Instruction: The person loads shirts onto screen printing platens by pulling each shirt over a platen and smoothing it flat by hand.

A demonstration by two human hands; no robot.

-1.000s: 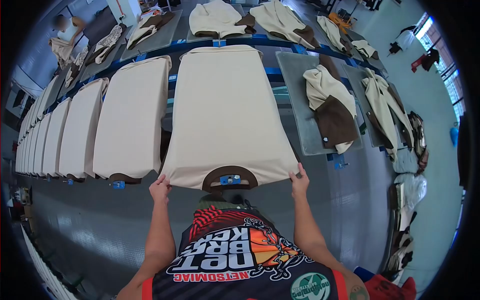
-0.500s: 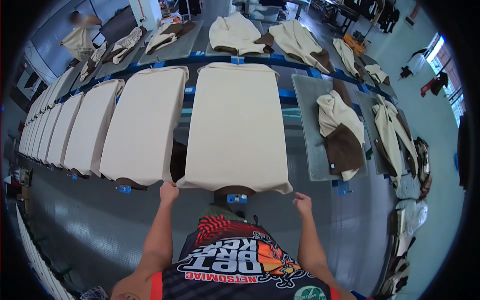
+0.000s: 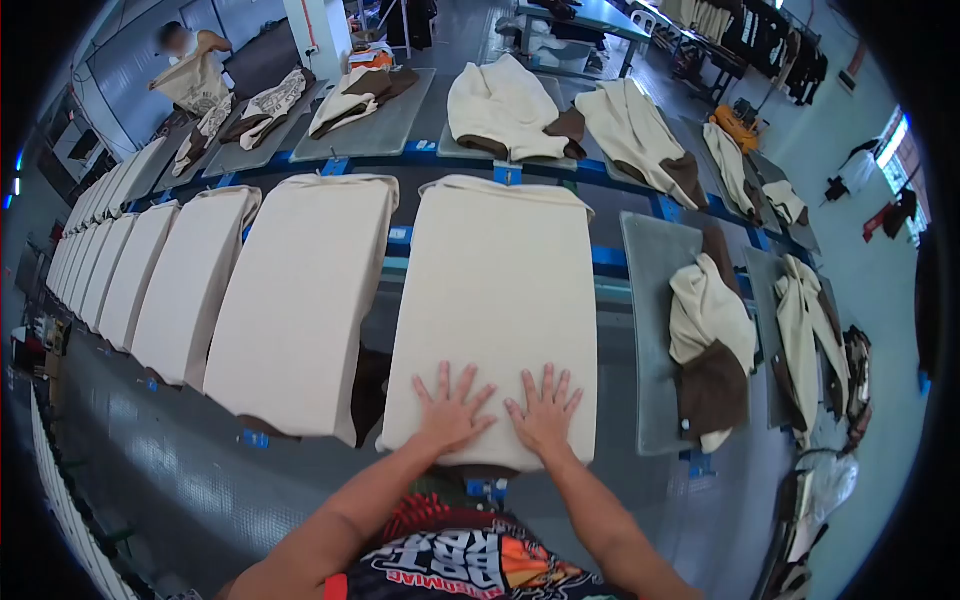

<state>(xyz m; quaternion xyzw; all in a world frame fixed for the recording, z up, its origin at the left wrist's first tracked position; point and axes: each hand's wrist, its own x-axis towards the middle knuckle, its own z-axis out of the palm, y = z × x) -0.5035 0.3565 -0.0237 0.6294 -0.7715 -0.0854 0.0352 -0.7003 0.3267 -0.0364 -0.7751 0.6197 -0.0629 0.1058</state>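
Note:
Both hands lie flat on a cream garment (image 3: 500, 290) stretched over the board straight ahead. My left hand (image 3: 452, 408) presses on its lower middle with fingers spread. Beside it, a short gap to the right, my right hand (image 3: 543, 408) rests palm down, fingers also spread. The cloth looks smooth, with a folded band along the far edge and a brown edge at the near end. Neither hand grips anything.
To the left, more boards carry cream garments (image 3: 300, 300). A grey board (image 3: 650, 300) at right holds a crumpled cream and brown garment (image 3: 712, 320). Garments lie along the far row. A person (image 3: 190, 70) holds cloth at the far left.
My hands have moved from the near corners of the garment inward onto its surface, and their fingers are now spread flat. The view has shifted, so the boards appear lower.

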